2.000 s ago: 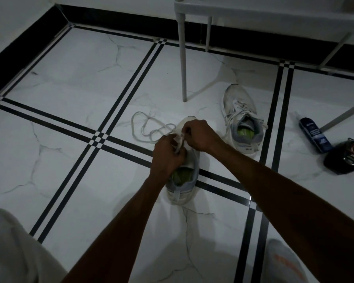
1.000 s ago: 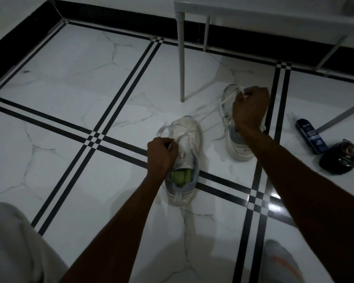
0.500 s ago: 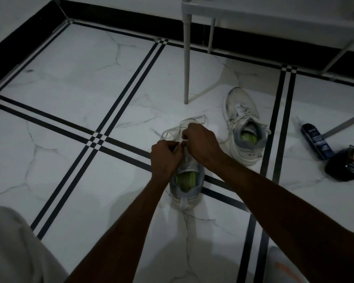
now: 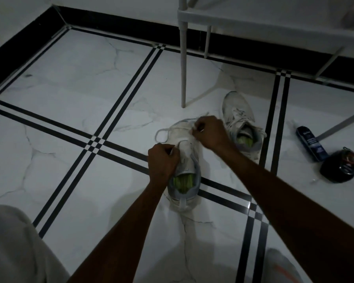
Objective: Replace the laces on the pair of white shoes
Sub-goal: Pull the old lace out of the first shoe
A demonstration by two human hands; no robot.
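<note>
Pinching one white lace (image 4: 173,130), both hands, left (image 4: 163,163) and right (image 4: 209,132), work the nearer (image 4: 185,158) of two white shoes, each green-lined inside.

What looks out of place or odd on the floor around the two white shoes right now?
A dark blue bottle lies tipped on its side on the white marble floor, right of the far white shoe, beside a black round container. Nothing looks spilled. A loop of white lace trails off the near white shoe, as expected mid-lacing.
</note>
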